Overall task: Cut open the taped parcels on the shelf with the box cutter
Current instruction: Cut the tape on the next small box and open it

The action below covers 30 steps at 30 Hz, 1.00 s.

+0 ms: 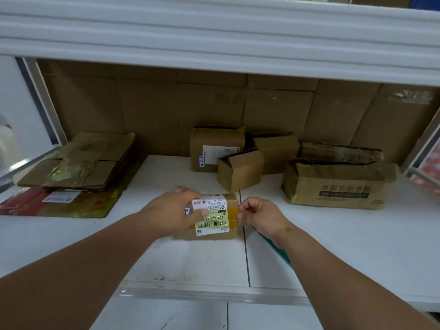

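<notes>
Resting near the front of the white shelf [333,246], a small taped parcel [214,216] is steadied by the left hand [175,208], which is laid over its left end with the thumb pressed down on the shipping label [210,214]. At the parcel's right edge the right hand [260,216] is curled up tight, fingertips pinched together against the strip of yellowish tape [232,211]; a green sliver [276,246] is glimpsed under the wrist, possibly the box cutter, though that cannot be confirmed, and no blade is seen.

Little weight is suggested, judging by how easily 1 hand covers the parcel. Stiff cardboard walls can be expected to hold up under a firm press, but the glossy tape and label look slick, so slipping is likely if only the top is held. A better hold is judged to be across the left end and near side, well clear of the taped seam on the right.

Farther back, 4 opened boxes [240,169] are seen against the far wall, and flattened cardboard [78,163] is stacked at the far left.
</notes>
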Available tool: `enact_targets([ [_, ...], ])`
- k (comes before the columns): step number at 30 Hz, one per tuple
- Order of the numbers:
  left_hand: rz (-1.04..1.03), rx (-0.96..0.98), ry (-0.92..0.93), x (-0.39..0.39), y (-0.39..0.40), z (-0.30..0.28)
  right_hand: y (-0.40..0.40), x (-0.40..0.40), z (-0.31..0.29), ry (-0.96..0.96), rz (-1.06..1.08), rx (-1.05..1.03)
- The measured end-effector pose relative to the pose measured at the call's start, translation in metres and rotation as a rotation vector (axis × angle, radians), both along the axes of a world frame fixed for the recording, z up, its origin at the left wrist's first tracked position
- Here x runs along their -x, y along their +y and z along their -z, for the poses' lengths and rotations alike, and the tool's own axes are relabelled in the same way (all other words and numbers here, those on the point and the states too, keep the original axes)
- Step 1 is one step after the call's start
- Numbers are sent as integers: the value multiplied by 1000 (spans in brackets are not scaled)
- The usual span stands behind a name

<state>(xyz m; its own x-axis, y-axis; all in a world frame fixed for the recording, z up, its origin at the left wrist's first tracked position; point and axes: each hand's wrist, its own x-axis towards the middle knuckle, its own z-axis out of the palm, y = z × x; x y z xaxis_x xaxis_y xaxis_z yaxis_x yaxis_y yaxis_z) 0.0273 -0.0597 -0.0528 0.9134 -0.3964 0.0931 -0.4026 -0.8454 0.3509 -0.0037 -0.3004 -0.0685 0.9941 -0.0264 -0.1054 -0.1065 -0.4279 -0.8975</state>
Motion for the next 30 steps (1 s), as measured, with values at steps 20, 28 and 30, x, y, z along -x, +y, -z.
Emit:
enact_targets([
  [20, 11, -122, -69, -17, 6, 29, 1, -13, 12, -206, 115, 337],
  [28, -21, -112, -22, -21, 7, 30, 2, -17, 14, -90, 37, 193],
  [30, -24, -118, -10, -23, 7, 29, 5, -18, 13, -29, 0, 151],
])
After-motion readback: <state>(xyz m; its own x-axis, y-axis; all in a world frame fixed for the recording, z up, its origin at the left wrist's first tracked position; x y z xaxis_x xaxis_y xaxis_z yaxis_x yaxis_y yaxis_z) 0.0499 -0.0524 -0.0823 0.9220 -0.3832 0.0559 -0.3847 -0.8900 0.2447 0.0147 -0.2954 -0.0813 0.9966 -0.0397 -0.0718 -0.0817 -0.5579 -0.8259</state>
